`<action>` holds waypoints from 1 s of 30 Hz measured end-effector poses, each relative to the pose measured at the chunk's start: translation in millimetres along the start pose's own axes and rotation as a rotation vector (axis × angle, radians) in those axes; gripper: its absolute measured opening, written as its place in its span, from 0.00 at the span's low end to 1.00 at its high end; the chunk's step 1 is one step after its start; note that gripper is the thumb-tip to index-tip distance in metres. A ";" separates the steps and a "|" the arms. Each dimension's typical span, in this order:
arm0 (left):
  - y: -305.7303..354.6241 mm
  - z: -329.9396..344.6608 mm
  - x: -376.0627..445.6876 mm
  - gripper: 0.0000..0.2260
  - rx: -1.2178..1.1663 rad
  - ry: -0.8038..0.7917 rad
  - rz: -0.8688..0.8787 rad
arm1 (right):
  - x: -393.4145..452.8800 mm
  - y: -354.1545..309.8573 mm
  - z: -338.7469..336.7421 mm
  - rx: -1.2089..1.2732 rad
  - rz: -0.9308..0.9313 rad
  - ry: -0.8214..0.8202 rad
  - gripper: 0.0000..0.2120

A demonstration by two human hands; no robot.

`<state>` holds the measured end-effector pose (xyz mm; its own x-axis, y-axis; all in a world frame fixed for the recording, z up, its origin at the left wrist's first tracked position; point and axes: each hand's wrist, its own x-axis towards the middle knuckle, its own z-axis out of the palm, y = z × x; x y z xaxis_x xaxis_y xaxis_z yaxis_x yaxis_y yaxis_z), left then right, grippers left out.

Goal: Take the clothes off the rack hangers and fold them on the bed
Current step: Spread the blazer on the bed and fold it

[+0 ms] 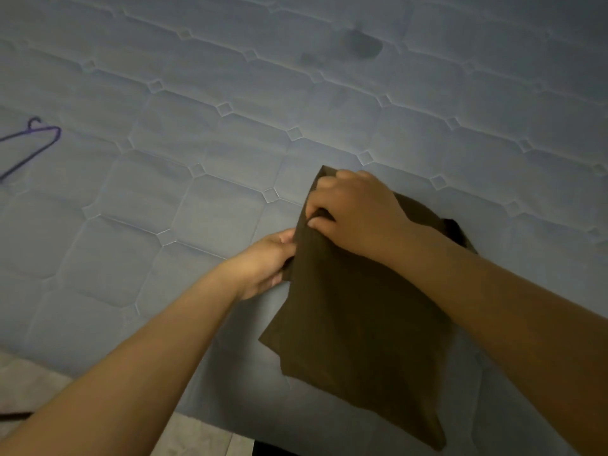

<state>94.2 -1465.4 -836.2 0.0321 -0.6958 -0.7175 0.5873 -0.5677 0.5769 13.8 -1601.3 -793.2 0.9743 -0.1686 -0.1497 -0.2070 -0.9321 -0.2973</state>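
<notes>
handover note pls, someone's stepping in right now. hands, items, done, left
Left hand: grips the left edge of the brown garment.
Right hand: pinches its upper edge.
Garment lies partly folded on the bed, near the front edge.
Purple hanger lies bare at far left.
Done: garment off the hanger, fold under way.
Left: finish this fold; rack is out of view.

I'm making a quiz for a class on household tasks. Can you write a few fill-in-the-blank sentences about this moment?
1. Both hands grip a folded dark ____ garment.
2. The garment lies on a quilted pale blue ____.
3. A ____ wire hanger lies far to the left on the mattress.
4. The right hand pinches the garment's edge beyond the ____ hand.

Missing words: brown; mattress; purple; left
</notes>
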 end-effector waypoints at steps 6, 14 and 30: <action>-12.8 5.5 -4.4 0.18 -0.038 0.031 0.035 | -1.8 1.3 18.0 0.054 0.168 0.029 0.10; -32.5 24.7 7.9 0.14 0.091 0.310 -0.001 | -69.4 15.7 25.1 0.028 0.497 0.320 0.28; -91.5 37.8 78.7 0.11 1.183 1.034 0.373 | -126.2 16.0 110.2 0.145 1.056 -0.025 0.46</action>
<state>12.5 -1484.9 -930.7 0.8142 -0.5645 -0.1357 -0.4827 -0.7881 0.3821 -122.3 -1559.6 -883.0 0.2929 -0.8611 -0.4155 -0.9561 -0.2699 -0.1145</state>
